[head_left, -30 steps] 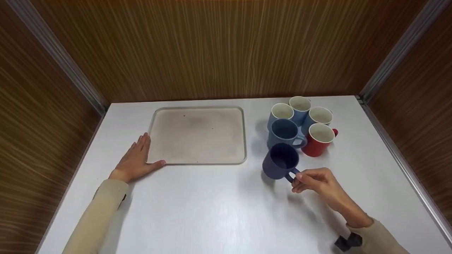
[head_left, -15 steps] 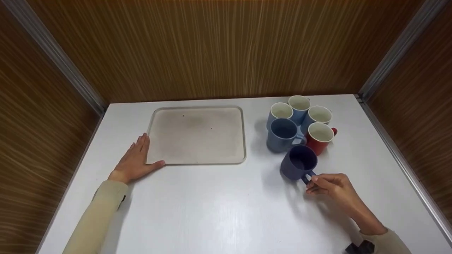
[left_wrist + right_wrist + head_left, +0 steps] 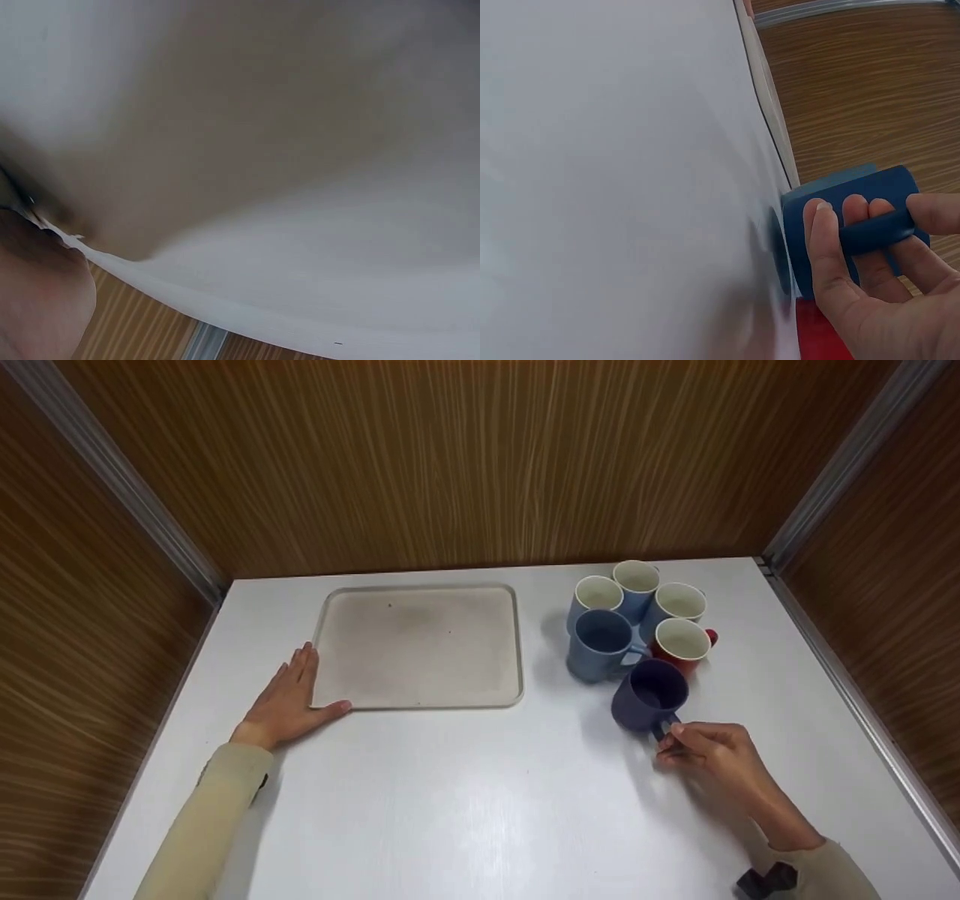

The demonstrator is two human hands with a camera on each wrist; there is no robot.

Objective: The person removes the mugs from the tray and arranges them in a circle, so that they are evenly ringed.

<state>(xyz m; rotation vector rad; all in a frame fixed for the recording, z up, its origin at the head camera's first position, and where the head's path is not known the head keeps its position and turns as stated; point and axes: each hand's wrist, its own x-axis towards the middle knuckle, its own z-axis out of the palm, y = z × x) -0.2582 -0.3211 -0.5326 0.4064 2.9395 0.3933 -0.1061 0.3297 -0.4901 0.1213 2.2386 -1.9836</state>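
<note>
My right hand [image 3: 712,754] grips a dark blue mug [image 3: 646,699] by its handle, fingers curled through it in the right wrist view. The mug is upright, in front of a grey-blue mug [image 3: 598,652] and overlapping a red mug [image 3: 679,649] with a white inside. Behind these stand several light blue mugs [image 3: 636,585] with white insides. My left hand [image 3: 283,705] lies with straight fingers at the near left corner of a beige tray [image 3: 420,660], fingertips along its left edge and thumb at its front edge. The left wrist view shows little beyond the tabletop and part of the hand.
The white tabletop [image 3: 435,795] is bounded by a wood-grain back panel [image 3: 480,465] and side panels with grey metal rails [image 3: 847,465]. The mugs form a tight group at the back right, and the tray lies flat to their left.
My right hand has carried the dark blue mug to the right, then slightly back, from in front of the grey-blue mug to in front of the red one. The left hand and tray stay put.
</note>
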